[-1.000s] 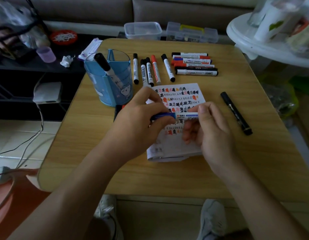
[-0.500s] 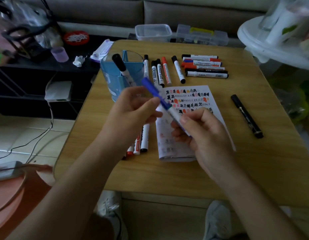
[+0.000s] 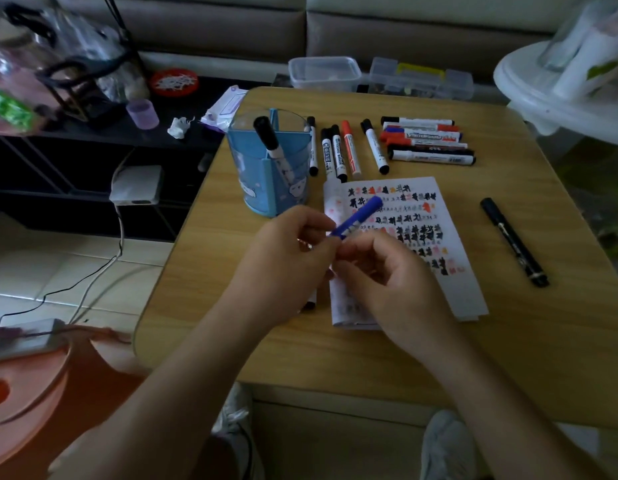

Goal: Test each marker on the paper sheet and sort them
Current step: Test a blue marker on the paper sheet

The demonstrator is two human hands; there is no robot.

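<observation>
Both grips are engaged: the left grip [image 3: 286,258] and the right grip [image 3: 387,282] grasp one blue-capped marker with a white barrel [image 3: 357,218]. The left grip pinches it between thumb and fingertips at the near end of the blue cap. The right grip has its fingers curled about the barrel below, hiding most of it. The marker is held off the desk, tilted, cap end pointing away and to the right. Whether the cap is fully seated cannot be told.

Beneath and beyond the grips lies the white paper sheet covered in black, red and orange test marks [image 3: 460,299], flat on the light wooden desk with rounded corners [image 3: 508,341]. The held marker hangs over the sheet's left part.

Beyond the left grip stands a blue cylindrical pen holder [image 3: 266,181], with one black-capped white marker [image 3: 270,142] leaning in it. Beyond both grips, past the sheet's far edge, five markers [image 3: 338,154] lie side by side pointing away, four black-capped and one red. Right of those, a tight group of crosswise markers [image 3: 425,140] shows red, blue and black; the count is unclear.

Well to the right of the right grip, apart from the sheet, one all-black marker [image 3: 513,242] lies alone. Under the left grip the end of a further marker [image 3: 311,302] shows, the rest hidden.
</observation>
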